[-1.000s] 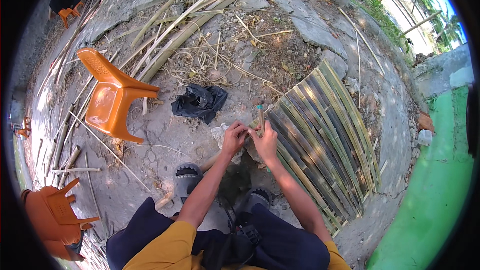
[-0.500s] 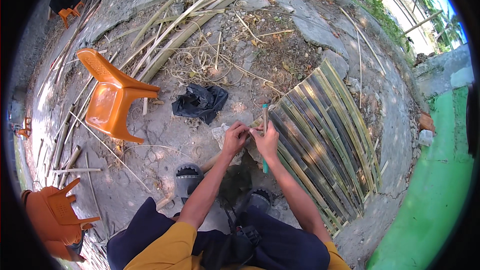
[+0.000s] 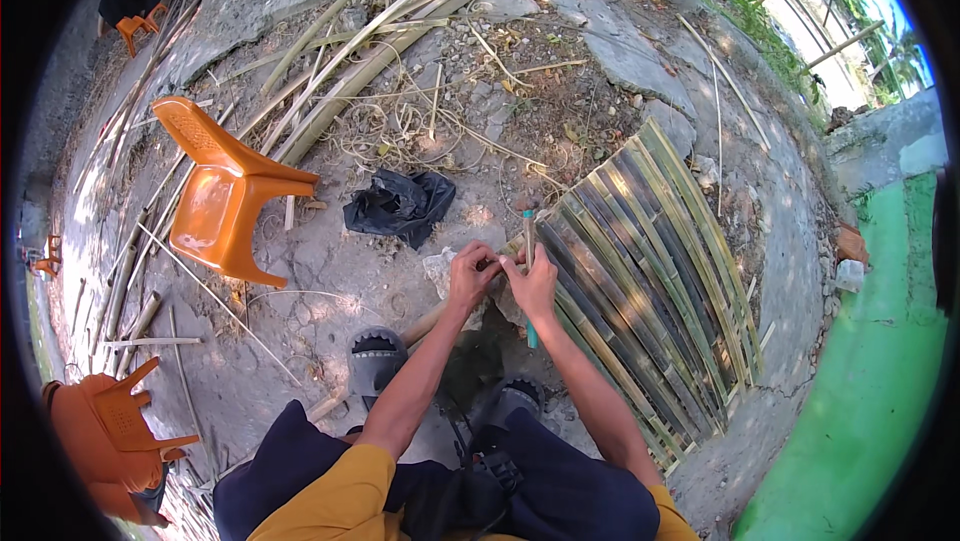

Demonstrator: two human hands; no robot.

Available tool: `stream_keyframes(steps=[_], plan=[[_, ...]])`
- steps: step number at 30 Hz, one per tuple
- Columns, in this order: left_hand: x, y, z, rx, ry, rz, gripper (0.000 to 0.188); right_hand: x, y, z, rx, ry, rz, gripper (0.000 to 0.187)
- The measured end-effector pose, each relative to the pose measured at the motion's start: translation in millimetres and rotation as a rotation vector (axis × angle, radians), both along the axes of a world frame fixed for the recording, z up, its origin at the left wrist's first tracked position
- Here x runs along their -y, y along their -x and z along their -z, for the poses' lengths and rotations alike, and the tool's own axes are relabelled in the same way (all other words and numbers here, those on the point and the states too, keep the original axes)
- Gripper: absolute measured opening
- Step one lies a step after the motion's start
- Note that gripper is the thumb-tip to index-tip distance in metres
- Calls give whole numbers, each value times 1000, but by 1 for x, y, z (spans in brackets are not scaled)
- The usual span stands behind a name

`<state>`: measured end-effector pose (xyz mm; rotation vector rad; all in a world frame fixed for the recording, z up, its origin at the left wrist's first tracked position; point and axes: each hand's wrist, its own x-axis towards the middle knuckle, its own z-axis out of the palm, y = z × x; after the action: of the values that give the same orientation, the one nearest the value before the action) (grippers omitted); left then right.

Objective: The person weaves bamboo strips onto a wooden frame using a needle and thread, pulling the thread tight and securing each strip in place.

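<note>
Right-hand grip (image 3: 534,283) is clasping a slim teal-ended tool (image 3: 529,231) pointing toward twelve o'clock, the left hand (image 3: 469,278) is meeting it from nine, what it pinches unclear, a bamboo-slat panel (image 3: 640,286) is lying at three, and slackening could be letting the tool slip.

Tool (image 3: 529,232) has teal end, slats (image 3: 641,277) striped brn, grn & tan, bag (image 3: 400,206) blk, chair (image 3: 208,213) orange.

Chair (image 3: 212,209) stands left; bag (image 3: 400,207) between; bamboo panel (image 3: 640,286) right.
</note>
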<state>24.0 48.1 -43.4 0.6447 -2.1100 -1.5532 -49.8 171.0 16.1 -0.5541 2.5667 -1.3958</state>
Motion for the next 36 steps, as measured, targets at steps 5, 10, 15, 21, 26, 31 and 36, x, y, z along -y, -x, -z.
stream_keyframes(steps=[5, 10, 15, 21, 26, 31, 36], plan=[[-3, 0, -3, -26, 5, 4, 17, -32, -24, -6, 75, 21, -15, 31], [-6, 3, -6, -53, -3, 12, 14, -63, -54, -14, 18, -70, -125, 28], [-4, 0, -8, -42, -9, 11, 12, -56, -67, -36, 0, -6, -145, 25], [-4, 3, -4, -34, 4, 25, 15, -63, -68, -16, 26, -215, -181, 25], [-8, -1, -3, -42, -36, 10, 12, -61, -73, -48, 18, -97, -145, 24], [-7, 3, 0, -68, 8, 4, 13, -65, -73, -26, -70, -70, -183, 25], [-8, 3, -3, -72, -40, 7, 12, -58, -70, -43, -32, -79, -128, 23]])
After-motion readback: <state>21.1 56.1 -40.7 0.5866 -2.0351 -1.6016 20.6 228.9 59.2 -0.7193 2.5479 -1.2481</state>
